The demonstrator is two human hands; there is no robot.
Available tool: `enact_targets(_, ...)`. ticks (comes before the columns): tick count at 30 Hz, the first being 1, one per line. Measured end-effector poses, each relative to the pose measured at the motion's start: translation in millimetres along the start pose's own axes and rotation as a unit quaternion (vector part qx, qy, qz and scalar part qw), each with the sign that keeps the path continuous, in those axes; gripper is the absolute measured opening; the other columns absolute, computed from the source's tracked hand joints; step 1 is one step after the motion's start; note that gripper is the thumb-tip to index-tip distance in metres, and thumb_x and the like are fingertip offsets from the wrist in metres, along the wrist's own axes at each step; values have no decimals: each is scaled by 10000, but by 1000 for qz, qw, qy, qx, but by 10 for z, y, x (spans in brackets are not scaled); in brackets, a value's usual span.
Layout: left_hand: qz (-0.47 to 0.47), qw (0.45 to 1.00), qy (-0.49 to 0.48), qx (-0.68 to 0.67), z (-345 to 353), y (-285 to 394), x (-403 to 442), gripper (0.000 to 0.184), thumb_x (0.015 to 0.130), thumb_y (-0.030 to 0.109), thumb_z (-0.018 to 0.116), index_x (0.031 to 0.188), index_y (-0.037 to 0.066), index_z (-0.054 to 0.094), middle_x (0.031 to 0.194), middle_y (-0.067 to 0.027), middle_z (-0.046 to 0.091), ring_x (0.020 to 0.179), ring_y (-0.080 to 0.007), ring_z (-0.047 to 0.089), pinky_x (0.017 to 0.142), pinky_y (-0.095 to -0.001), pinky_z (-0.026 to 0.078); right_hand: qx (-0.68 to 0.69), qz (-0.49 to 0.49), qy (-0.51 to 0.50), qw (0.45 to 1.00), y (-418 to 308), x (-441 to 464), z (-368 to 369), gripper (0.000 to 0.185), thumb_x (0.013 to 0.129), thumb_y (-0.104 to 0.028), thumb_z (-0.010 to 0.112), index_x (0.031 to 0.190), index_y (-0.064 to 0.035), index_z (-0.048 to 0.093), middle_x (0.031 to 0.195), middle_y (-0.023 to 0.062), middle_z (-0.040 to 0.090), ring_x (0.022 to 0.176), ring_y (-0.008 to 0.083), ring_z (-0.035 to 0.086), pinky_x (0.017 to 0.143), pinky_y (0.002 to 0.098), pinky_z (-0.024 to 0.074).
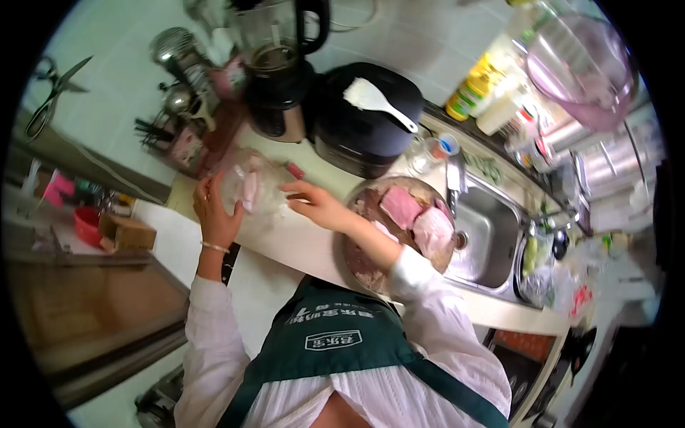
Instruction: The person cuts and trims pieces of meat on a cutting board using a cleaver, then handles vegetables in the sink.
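Note:
A clear plastic bag [265, 208] lies on the counter, with a pale pink piece [250, 187] in it that looks like meat. My left hand [217, 214] is at the bag's left edge, thumb and fingers apart. From the right, my right hand [317, 205] reaches to the bag's other edge with its fingers loosely bent and apart. Whether either hand grips the film is hard to make out. Under my right forearm is a round cutting board [364, 207], bearing a pink slab of meat [401, 207] and a paler piece [433, 232].
Behind the board stands a black rice cooker [367, 128] with a white rice paddle [378, 103] on its lid. A blender [275, 93] is left of it. A knife [454, 178] lies by the sink [492, 239]. A small red object [294, 170] sits beside the bag.

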State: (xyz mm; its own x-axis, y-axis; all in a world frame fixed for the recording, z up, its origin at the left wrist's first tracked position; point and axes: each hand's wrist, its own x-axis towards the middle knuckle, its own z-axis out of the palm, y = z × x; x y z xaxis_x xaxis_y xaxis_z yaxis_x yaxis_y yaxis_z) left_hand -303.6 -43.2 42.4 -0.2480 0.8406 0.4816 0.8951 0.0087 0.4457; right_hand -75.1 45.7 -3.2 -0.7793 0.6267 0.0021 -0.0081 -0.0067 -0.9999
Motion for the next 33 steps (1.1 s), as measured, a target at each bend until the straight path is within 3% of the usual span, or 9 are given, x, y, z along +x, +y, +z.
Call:
enact_targets(2, 34, 999, 5, -5, 87, 430, -72, 442, 704, 93, 684, 1129, 89, 560, 1157, -142, 462, 1074, -340, 451, 930, -442, 366, 10, 0, 68, 998, -309, -775, -389, 363, 930, -50, 521, 1285, -12, 458, 1219, 78, 547, 1112, 171, 539, 933, 293, 435)
enact_targets(4, 160, 978, -98, -96, 307, 680, -201, 487, 713, 97, 679, 1179, 102, 538, 1141, -141, 475, 1059, -331, 470, 923, -424, 386, -5, 0, 173, 985, -294, -1435, -744, 325, 941, -32, 503, 1264, -17, 475, 1180, 63, 565, 1086, 132, 538, 922, 271, 432)
enact_targets(7, 199, 899, -333, -206, 913, 1054, -432, 539, 711, 99, 694, 1219, 116, 515, 1181, -141, 473, 1061, -327, 485, 934, -404, 415, -157, 174, 253, 939, 29, -2208, -919, 401, 866, -47, 594, 1254, -57, 493, 1151, 72, 582, 1009, 146, 582, 833, 288, 485)
enact_targets(11, 283, 854, -407, -157, 1577, 1444, -690, 654, 689, 123, 727, 1285, 139, 458, 1214, -153, 471, 1097, -340, 474, 930, -420, 448, -388, 101, 309, 862, 379, -2226, -464, 611, 740, -184, 721, 1273, -45, 457, 1182, 166, 538, 1073, 331, 545, 894, 401, 466)
enact_targets(15, 302, 843, -440, -68, 1956, 1675, -742, 659, 674, 128, 740, 1265, 141, 448, 1216, -164, 476, 1067, -364, 501, 893, -428, 475, -481, 210, 313, 791, 483, -1976, -362, 672, 651, -184, 756, 1238, -65, 450, 1195, 137, 517, 1086, 334, 536, 845, 408, 494)
enact_targets(19, 265, 837, -462, -122, 2163, 1694, -735, 497, 681, 117, 731, 1116, 114, 489, 1105, -172, 523, 966, -393, 562, 820, -456, 487, -465, 255, 266, 805, 550, -1817, -445, 488, 660, -185, 733, 1076, -55, 514, 1019, 158, 604, 949, 340, 605, 771, 447, 505)
enact_targets(25, 285, 857, -338, -266, 2179, 2269, 66, 505, 689, 29, 684, 1150, 106, 493, 1089, -189, 518, 1004, -405, 539, 882, -448, 453, -511, 67, 384, 766, -103, -1755, -1208, 352, 682, -75, 666, 997, -49, 511, 936, 156, 606, 899, 343, 591, 741, 433, 495)
enact_targets(28, 279, 853, -361, -253, 2548, 2464, 359, 553, 695, -24, 630, 1207, 119, 478, 1153, -191, 495, 1064, -417, 498, 929, -436, 432, -527, 83, 391, 750, -13, -1698, -1752, 333, 680, -23, 621, 992, -44, 506, 931, 157, 601, 889, 357, 579, 739, 424, 486)
enact_targets(33, 303, 794, -524, -52, 3186, 2292, 194, 542, 792, 183, 551, 1328, 171, 475, 1323, -156, 465, 1258, -345, 406, 1078, -381, 278, -412, 363, 303, 778, 522, -1662, -1968, 489, 732, -412, 677, 1145, -168, 583, 1084, 55, 645, 1064, 316, 548, 904, 524, 398)
